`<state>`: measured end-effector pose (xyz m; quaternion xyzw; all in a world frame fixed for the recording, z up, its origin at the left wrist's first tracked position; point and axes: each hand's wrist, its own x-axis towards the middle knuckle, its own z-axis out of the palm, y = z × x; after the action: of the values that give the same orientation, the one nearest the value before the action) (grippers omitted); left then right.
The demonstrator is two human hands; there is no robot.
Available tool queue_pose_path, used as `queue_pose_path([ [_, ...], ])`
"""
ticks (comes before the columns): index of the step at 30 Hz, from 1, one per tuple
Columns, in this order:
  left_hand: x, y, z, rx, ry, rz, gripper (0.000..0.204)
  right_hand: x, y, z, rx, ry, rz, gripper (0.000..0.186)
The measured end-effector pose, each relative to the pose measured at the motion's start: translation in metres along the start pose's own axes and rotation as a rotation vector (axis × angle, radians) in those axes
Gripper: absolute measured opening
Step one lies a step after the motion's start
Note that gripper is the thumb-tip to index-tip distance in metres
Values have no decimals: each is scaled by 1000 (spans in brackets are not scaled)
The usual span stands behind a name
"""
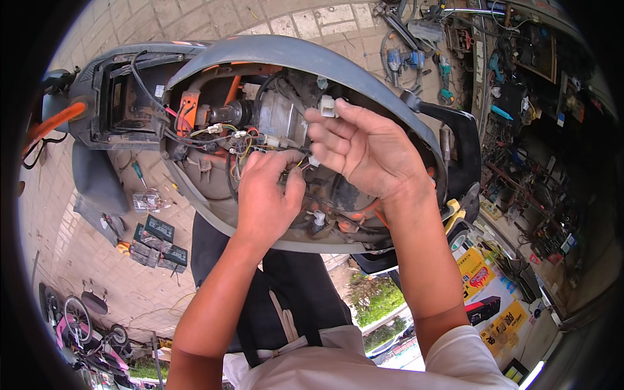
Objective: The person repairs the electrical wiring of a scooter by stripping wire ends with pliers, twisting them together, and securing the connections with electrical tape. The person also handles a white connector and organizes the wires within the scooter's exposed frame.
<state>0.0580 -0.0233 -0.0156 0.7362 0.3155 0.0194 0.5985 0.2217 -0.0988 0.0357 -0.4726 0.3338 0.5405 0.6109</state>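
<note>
The scooter's grey body shell (279,49) stands open before me, its inside full of loose wires and parts. My right hand (374,146) is raised over the opening and pinches a white plastic wire connector (327,106) between thumb and fingertips. Lower and to the left, my left hand (270,195) has its thumb and index finger closed on thin wires (303,163), beside another small white connector (314,160). A ribbed metal controller box (281,117) sits just beyond my fingers. Left of it is an orange bracket (188,110) with cables running past.
Several black batteries (159,229) and a screwdriver (138,174) lie on the paving at left. Blue power tools (404,60) rest beyond the scooter. Cluttered tools and cables (526,195) fill the right side. A pink bicycle (81,328) is at the lower left.
</note>
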Motion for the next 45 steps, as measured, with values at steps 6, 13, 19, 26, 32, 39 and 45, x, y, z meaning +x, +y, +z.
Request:
queue_pose_path([
  [6, -4, -5, 2, 123, -33, -58, 15, 9, 10, -30, -544, 185, -179, 28],
  [13, 1, 4, 3, -13, -64, -63, 14, 12, 15, -35, -579, 137, -152, 26],
  [19, 13, 6, 11, -18, -23, -99, 14, 12, 23, -38, -385, 66, -104, 26],
  [26, 14, 8, 17, -46, 17, -70, 13, 14, 24, -41, -366, 40, -130, 20],
  [32, 14, 11, 21, -29, 54, -96, 13, 15, 27, -39, -417, 73, -175, 18],
  [39, 22, 13, 17, -41, 9, -147, 15, 16, 24, -42, -393, 82, -174, 26],
  [45, 19, 16, 21, 20, 128, 57, 12, 21, 26, -38, -400, 138, -233, 27],
])
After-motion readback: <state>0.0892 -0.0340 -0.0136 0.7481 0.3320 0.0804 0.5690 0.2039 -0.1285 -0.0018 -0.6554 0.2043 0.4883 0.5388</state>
